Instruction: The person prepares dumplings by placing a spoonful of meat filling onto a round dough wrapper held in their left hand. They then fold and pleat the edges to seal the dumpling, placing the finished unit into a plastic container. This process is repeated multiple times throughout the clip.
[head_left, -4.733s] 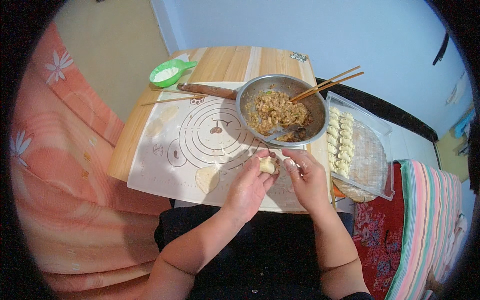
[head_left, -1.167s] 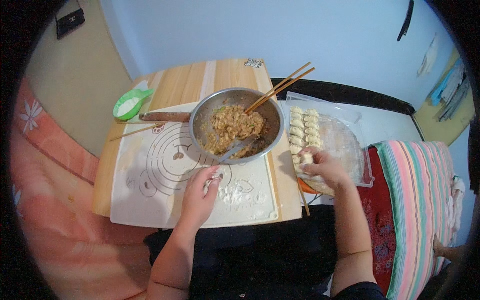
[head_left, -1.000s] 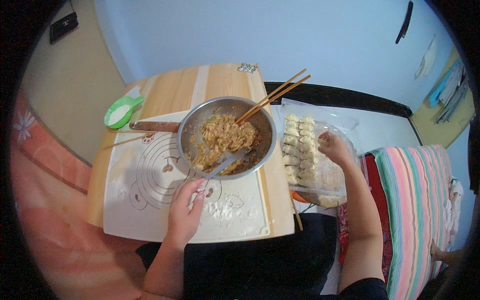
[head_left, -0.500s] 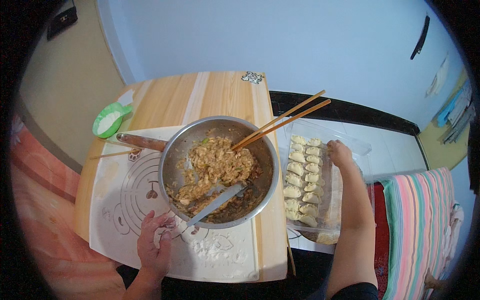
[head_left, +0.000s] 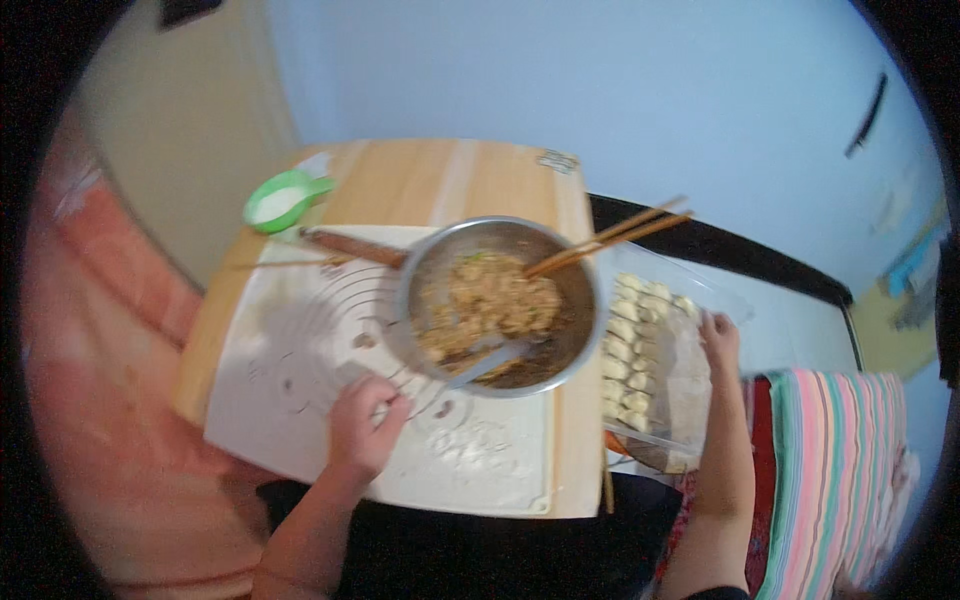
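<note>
My left hand (head_left: 370,425) hovers over the near part of a white printed dough mat (head_left: 260,400), its fingers curled together; what they may hold is hidden. At the right, my right hand (head_left: 720,345) reaches into a clear plastic box (head_left: 660,442) of pale folded dumplings (head_left: 622,350). Its blurred fingers are beside one dumpling (head_left: 685,307) that lies to the right of the other rows. Between the hands stands a steel bowl (head_left: 590,345) of minced filling (head_left: 500,300). Chopsticks (head_left: 610,243) and a flat metal blade (head_left: 485,366) lean in the bowl.
A rolling pin (head_left: 350,246) lies behind the bowl's left side, near a thin stick (head_left: 285,264). A green scoop (head_left: 282,203) of white powder sits at the wooden table's (head_left: 400,180) far left. Flour (head_left: 475,440) dusts the mat. Striped cloth (head_left: 835,470) hangs at the right.
The view has shifted, moving the table rightward in it. My left hand's fingers have gone from spread to curled. A dumpling now shows beside my right hand in the box.
</note>
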